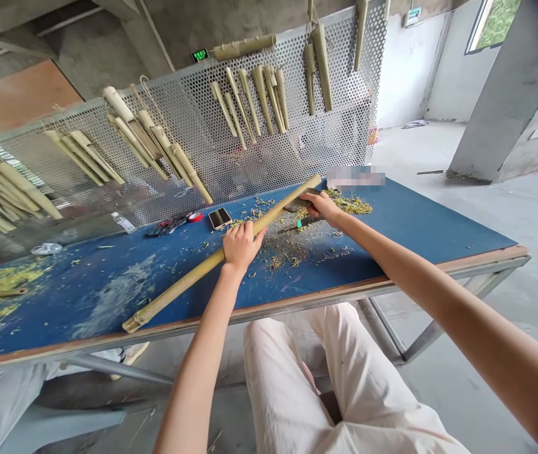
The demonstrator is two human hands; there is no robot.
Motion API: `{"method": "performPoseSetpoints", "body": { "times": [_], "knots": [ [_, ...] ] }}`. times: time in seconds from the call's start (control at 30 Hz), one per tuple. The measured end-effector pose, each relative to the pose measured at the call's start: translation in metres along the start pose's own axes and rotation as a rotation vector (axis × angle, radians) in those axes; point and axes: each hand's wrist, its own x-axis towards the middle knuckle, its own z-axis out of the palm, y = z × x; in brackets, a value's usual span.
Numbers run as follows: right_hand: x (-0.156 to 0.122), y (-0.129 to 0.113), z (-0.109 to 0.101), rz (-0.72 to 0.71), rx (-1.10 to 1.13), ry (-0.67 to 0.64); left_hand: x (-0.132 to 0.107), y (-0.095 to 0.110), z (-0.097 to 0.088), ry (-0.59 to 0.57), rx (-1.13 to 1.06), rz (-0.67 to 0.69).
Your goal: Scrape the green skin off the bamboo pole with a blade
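A long pale-green bamboo pole point(188, 275) lies slantwise over the table, its near end close to the front edge and its far end raised toward the back. My left hand point(242, 244) is wrapped round the middle of the pole. Near the far end, my right hand point(320, 207) is closed on a knife point(296, 202) with a broad dark blade, which sits against or just beside the pole; its handle is hidden by my fingers. Below that hand, a tool with a black and green handle point(304, 222) rests among bamboo shavings point(351, 202).
The blue table point(439, 221) carries a phone point(220, 218), red tape point(195, 217), a plastic bottle point(124, 222) and more shavings at left. Bamboo pieces point(269, 94) hang on a perforated metal screen point(344, 132) behind. Another person's leg point(9, 397) shows at lower left.
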Motion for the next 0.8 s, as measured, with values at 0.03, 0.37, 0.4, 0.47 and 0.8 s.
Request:
{"method": "performPoseSetpoints", "body": {
  "times": [0.03, 0.37, 0.4, 0.47, 0.8],
  "knots": [
    [0.0004, 0.0006, -0.0006, -0.002, -0.002, 0.015, 0.0001, -0.0001, 0.0004, 0.0, -0.001, 0.002],
    [0.005, 0.0046, 0.0021, 0.008, 0.045, -0.033, 0.0003, -0.0006, 0.0012, -0.002, 0.03, 0.017],
    [0.0049, 0.0041, 0.0008, 0.005, 0.055, 0.016, 0.0003, -0.0002, 0.0014, 0.005, 0.031, 0.02],
    [0.0035, 0.0038, 0.0005, 0.003, 0.063, 0.035, 0.0002, -0.0001, 0.002, 0.019, 0.033, 0.024],
    [0.0038, 0.0011, -0.0009, -0.002, 0.09, 0.038, 0.0007, -0.0001, 0.0005, -0.012, 0.019, 0.005]
  ]
}}
